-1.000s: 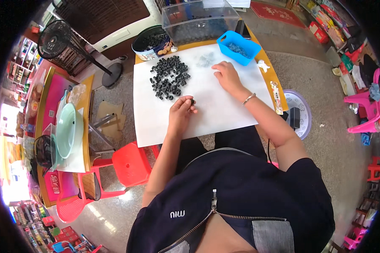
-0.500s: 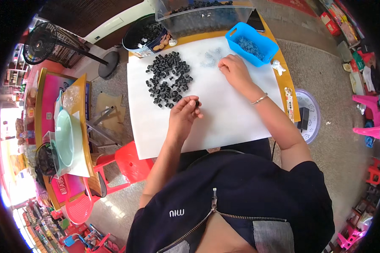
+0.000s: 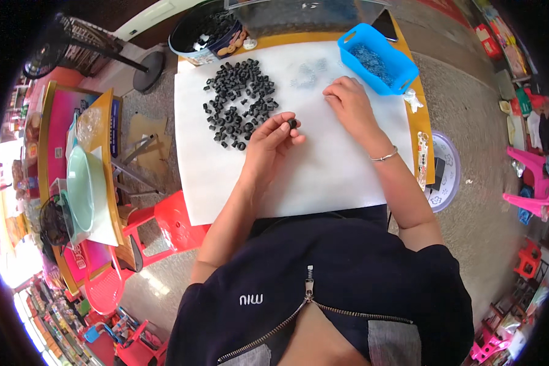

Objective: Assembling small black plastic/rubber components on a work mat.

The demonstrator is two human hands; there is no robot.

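While We Pinch a Black Piece, the Right Hand Stays Near the Pale Bits

As we look down at the tabletop (image 3: 419,116), our left hand (image 3: 273,141) pinches one small, round black piece (image 3: 293,123) between thumb and fingers, above the white sheet (image 3: 323,177) and just right of a loose pile of black parts (image 3: 232,93). Our right hand (image 3: 352,107) is palm down with its fingers curled and the thumb close to the forefinger; we cannot tell whether anything is caught between them. Just beyond its fingertips we see pale bits (image 3: 308,72) scattered on the sheet. To the right of them is a blue basket (image 3: 358,68), holding more such bits. Behind the black parts we have a round tub (image 3: 192,57) of dark pieces, and at the far edge a clear bin (image 3: 305,23).
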